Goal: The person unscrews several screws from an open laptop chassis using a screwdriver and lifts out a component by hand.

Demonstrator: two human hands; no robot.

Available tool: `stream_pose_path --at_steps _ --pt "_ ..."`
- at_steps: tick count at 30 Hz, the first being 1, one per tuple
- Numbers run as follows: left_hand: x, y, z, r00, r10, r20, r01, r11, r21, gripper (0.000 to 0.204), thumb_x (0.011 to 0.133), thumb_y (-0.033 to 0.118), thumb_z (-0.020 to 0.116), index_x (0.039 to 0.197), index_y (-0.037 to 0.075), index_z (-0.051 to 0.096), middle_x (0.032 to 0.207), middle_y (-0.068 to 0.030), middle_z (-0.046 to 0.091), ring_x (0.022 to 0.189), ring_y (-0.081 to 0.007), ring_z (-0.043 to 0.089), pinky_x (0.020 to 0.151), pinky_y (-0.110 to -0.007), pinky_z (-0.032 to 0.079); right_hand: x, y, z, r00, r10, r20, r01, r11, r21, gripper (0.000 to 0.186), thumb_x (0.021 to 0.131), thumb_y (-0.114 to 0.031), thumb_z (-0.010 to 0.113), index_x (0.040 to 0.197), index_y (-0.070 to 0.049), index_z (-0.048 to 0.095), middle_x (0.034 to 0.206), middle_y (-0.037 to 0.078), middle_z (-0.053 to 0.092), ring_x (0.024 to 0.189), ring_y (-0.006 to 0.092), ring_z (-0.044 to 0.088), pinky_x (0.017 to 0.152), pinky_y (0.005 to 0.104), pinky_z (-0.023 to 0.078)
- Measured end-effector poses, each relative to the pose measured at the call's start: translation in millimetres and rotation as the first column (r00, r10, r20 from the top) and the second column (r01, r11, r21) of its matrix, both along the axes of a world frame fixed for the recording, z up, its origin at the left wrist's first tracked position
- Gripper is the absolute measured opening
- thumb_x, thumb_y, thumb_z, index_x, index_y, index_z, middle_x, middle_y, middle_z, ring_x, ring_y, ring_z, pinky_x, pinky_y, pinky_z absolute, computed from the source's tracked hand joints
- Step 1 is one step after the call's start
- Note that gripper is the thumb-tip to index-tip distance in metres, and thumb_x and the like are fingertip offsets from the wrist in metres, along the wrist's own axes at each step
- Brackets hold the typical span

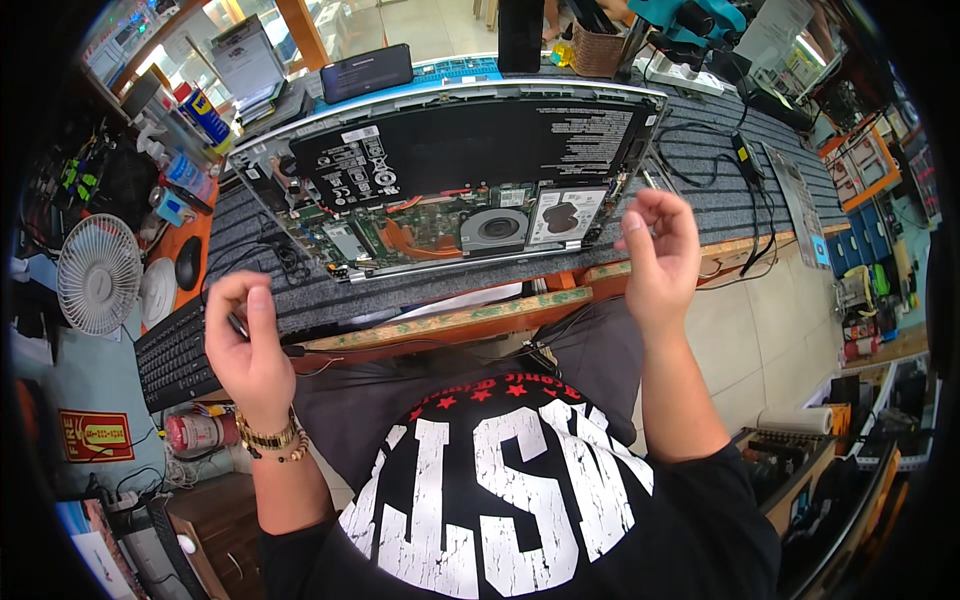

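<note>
An opened laptop (470, 180) stands on its long edge on the grey ribbed mat, its inner side facing me. Inside it show a long black battery (470, 145), a cooling fan (495, 229), copper heat pipes (405, 238) and a hard drive (565, 215). My left hand (245, 350) is raised in front of the laptop's left side with curled fingers; a dark slender thing shows beside the thumb, its kind unclear. Off the laptop's right edge, my right hand (660, 260) hovers with fingers loosely bent, thumb apart and nothing visible in it.
A phone (367, 74) leans behind the laptop. To the left are a keyboard (178, 355), a mouse (188, 262), a white fan (100, 273) and a spray can (203, 115). Black cables (745, 160) lie on the right; a blue microscope (700, 25) stands farther back.
</note>
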State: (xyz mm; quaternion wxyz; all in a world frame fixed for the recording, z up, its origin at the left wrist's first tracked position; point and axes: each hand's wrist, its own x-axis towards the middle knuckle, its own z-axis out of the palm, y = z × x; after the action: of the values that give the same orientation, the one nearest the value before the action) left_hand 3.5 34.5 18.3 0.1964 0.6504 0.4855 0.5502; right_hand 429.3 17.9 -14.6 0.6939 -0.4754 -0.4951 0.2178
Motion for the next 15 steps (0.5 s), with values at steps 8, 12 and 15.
stream_pose_path --at_steps 8,12,15 --pt "27.5 33.0 51.7 0.993 0.111 -0.029 -0.110 0.993 0.053 0.053 0.097 0.008 0.084 0.146 0.004 0.064 0.122 -0.0056 0.067 0.069 0.0011 0.039 0.059 -0.018 0.032 5.9 38.9 46.1 0.976 0.212 0.058 -0.211 0.977 -0.017 0.042 0.108 -0.010 0.074 0.144 0.004 0.056 0.129 0.009 0.070 0.111 0.0110 0.065 0.095 0.0261 0.054" --pt "24.5 52.7 63.5 0.987 0.086 -0.138 -0.073 0.992 0.100 0.058 0.093 0.017 0.090 0.144 0.001 0.066 0.098 -0.0030 0.072 0.075 -0.0064 0.053 0.066 -0.024 0.041 7.4 51.2 56.1 0.967 0.239 0.083 -0.238 0.971 -0.021 0.022 0.111 -0.007 0.070 0.130 0.002 0.064 0.120 0.006 0.075 0.109 0.0099 0.069 0.097 0.0257 0.053" --pt "21.3 59.1 61.7 0.977 0.086 -0.196 -0.065 0.992 0.110 0.056 0.092 0.019 0.091 0.138 -0.002 0.068 0.087 -0.0042 0.072 0.070 -0.0103 0.057 0.065 -0.028 0.045 9.9 55.3 54.4 0.968 0.240 0.078 -0.236 0.970 -0.050 0.020 0.110 -0.008 0.071 0.127 0.002 0.066 0.118 0.005 0.075 0.106 0.0082 0.068 0.095 0.0249 0.053"
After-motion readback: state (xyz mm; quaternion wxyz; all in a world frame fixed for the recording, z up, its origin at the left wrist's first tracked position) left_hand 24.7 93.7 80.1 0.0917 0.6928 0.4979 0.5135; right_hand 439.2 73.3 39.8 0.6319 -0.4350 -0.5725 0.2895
